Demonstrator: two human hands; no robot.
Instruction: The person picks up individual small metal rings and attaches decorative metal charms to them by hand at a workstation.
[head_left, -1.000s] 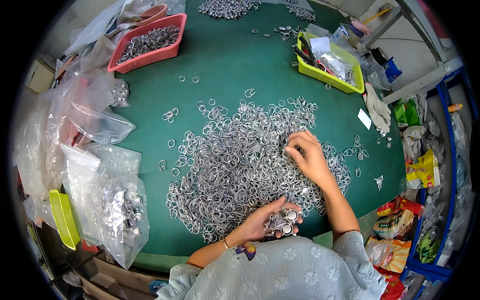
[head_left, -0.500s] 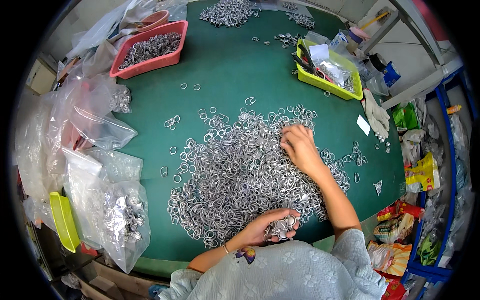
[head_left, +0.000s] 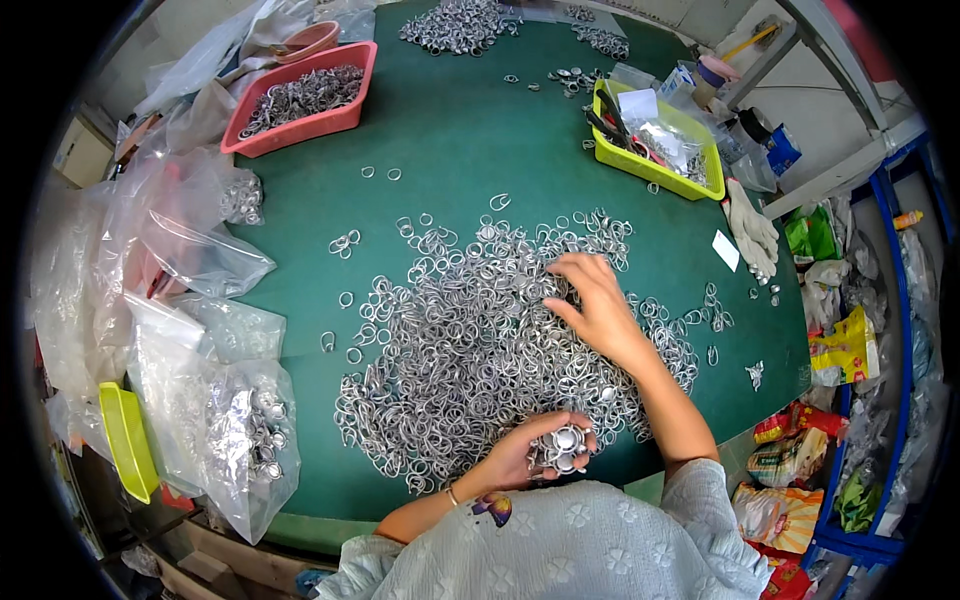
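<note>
two hands [head_left: 598, 315], one big ring pile [head_left: 450, 345] beside both, one red tray [head_left: 310, 135] beyond left hand [head_left: 516, 449], two lime trays [head_left: 128, 440] flanking, one card [head_left: 726, 251], probably one glove [head_left: 747, 228] rightward

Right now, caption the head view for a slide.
Left hand cups rings, open right hand over a pile of more on a green table.

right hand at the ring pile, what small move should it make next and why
Probably pinch something from the ring pile: the right hand is open at it, thumb and fingers apart, nothing visibly gripped, while the left hand cups several silvery metal pieces.
</note>
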